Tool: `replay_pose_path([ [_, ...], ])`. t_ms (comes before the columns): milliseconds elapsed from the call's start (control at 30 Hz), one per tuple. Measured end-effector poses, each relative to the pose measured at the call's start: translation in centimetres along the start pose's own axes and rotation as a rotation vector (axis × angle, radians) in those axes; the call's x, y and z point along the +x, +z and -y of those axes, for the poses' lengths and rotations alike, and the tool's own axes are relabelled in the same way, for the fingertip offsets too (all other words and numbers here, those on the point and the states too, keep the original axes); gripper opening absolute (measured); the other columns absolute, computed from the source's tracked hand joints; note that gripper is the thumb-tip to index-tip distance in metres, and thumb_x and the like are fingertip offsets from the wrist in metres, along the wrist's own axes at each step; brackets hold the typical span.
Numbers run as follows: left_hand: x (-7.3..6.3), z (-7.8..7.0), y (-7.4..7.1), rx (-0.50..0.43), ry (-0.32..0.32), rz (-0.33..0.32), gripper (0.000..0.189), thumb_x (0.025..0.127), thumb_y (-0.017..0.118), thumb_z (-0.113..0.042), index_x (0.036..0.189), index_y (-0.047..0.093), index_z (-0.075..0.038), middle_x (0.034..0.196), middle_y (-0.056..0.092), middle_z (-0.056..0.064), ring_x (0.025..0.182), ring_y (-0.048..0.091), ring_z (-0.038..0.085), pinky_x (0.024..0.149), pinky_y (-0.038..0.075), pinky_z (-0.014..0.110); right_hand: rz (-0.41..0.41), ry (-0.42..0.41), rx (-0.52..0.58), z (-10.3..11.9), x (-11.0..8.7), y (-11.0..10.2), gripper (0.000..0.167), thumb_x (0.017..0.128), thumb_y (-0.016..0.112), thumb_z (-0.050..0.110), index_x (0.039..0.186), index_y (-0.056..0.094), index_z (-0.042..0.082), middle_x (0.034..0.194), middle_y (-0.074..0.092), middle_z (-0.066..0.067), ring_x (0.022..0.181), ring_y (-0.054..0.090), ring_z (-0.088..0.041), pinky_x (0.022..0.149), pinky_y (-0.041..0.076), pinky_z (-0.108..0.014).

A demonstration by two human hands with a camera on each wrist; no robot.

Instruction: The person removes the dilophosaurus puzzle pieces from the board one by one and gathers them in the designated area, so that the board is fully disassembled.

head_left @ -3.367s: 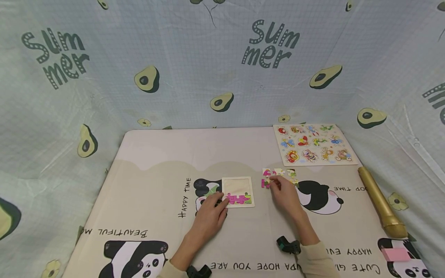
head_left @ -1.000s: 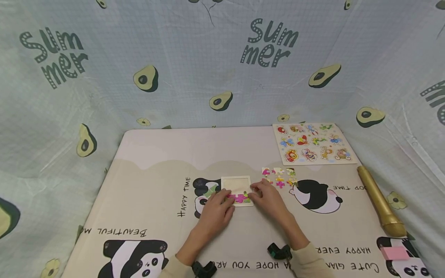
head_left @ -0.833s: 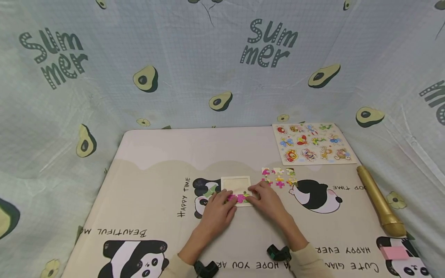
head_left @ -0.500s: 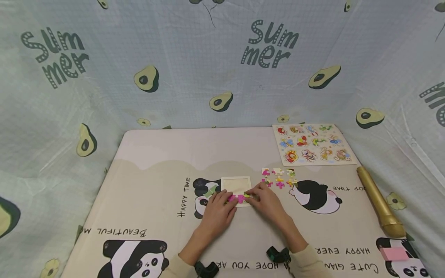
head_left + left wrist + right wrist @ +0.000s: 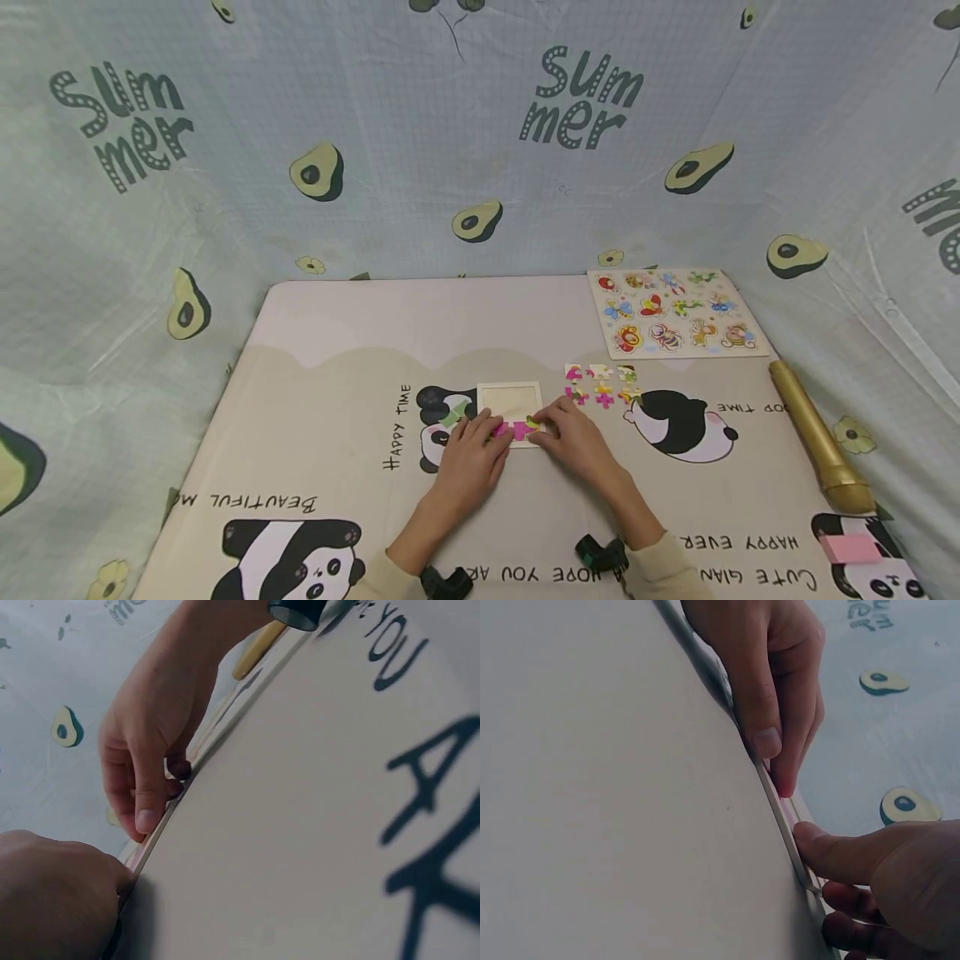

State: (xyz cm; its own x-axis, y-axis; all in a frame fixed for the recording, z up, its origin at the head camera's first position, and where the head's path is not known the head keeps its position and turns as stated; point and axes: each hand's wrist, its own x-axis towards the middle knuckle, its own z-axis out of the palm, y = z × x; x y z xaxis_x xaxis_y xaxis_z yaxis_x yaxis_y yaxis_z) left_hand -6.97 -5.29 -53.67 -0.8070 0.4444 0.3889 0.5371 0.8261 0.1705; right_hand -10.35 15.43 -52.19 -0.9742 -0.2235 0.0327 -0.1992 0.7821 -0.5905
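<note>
A small pale wooden puzzle tray (image 5: 509,401) lies mid-table, with a row of pink and green pieces (image 5: 519,431) along its near side. My left hand (image 5: 468,463) holds the tray at its near left, thumb on the near edge and fingertips over the row, covering its left end. At the right end, thumb and index finger of my right hand (image 5: 582,440) pinch a yellow-green puzzle piece (image 5: 532,423) right by the rim, partly hiding it. In the left wrist view the thumb and index of the right hand (image 5: 146,742) come close together, low over the edge.
Several loose puzzle pieces (image 5: 602,385) lie in rows right of the tray. A board with cartoon insects (image 5: 678,312) sits at the back right. A gold tapered stick (image 5: 823,437) runs along the right edge, with a pink block (image 5: 852,548) nearer.
My right hand has left the loose pieces and moved left to the tray's near right corner, then slightly nearer. My left hand has shifted a little right over the row.
</note>
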Motion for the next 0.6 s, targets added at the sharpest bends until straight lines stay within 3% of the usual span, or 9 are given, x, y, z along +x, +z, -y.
replay_pose_path([
  [333, -0.07, -0.2, 0.02, 0.006, 0.008, -0.007, 0.028, 0.096, 0.065, -0.024, 0.122, 0.073, -0.017, 0.129, 0.067, 0.007, 0.126, 0.06, 0.027, 0.107, 0.047, 0.058, 0.026, -0.007, 0.002, 0.0, 0.36, 0.16, 0.024, 0.085, 0.081, 0.021, 0.102, 0.07, 0.008, 0.09, 0.053, 0.003, 0.078, 0.046, -0.009, 0.069, 0.043, -0.025],
  [600, -0.02, -0.2, -0.04, 0.021, 0.021, -0.01, 0.029, 0.095, 0.066, -0.025, 0.122, 0.073, -0.017, 0.129, 0.067, 0.007, 0.124, 0.06, 0.025, 0.106, 0.048, 0.058, 0.021, -0.003, 0.079, 0.16, 0.31, -0.06, 0.027, 0.084, 0.082, 0.019, 0.1, 0.063, 0.009, 0.087, 0.052, 0.001, 0.075, 0.045, -0.01, 0.066, 0.041, -0.023],
])
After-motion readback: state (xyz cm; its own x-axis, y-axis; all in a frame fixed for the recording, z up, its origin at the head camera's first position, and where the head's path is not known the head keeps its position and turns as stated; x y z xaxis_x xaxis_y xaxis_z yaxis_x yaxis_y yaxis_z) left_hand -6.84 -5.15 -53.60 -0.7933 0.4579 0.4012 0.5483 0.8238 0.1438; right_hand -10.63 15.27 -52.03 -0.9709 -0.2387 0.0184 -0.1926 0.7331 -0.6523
